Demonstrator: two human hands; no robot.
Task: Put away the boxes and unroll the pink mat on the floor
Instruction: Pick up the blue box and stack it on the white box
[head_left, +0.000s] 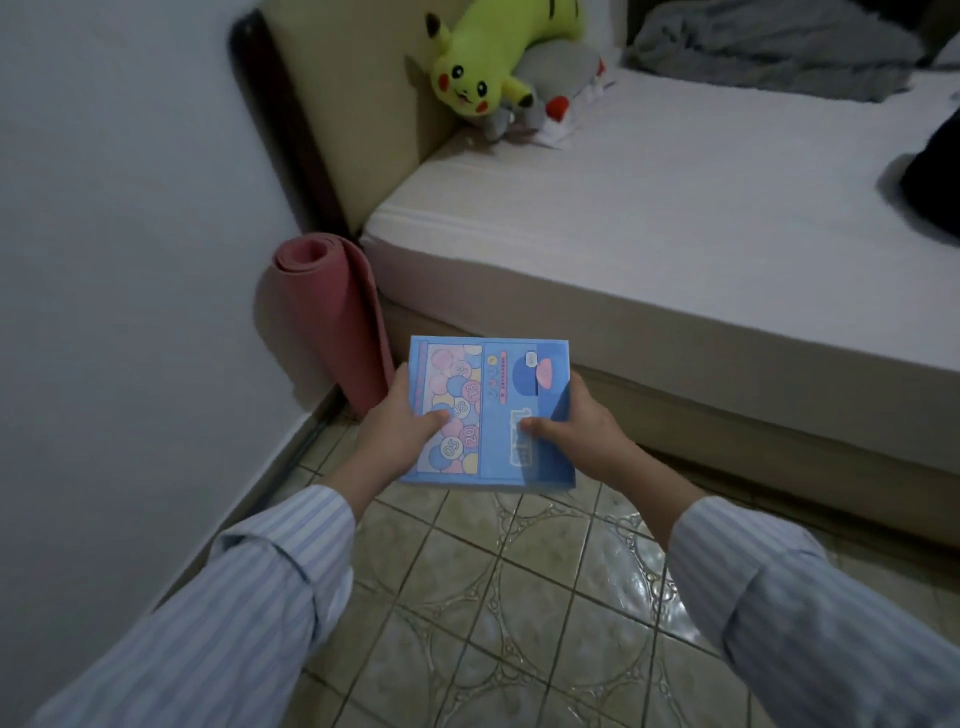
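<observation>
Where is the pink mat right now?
In the head view, the pink mat stands rolled up on end at left, in the corner between the wall and the bed.

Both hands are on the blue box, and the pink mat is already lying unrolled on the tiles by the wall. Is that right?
Not quite. The head view shows the left hand and right hand both holding the blue box, but the pink mat is not unrolled: it stands rolled up on end in the corner between the wall and the bed.
</observation>
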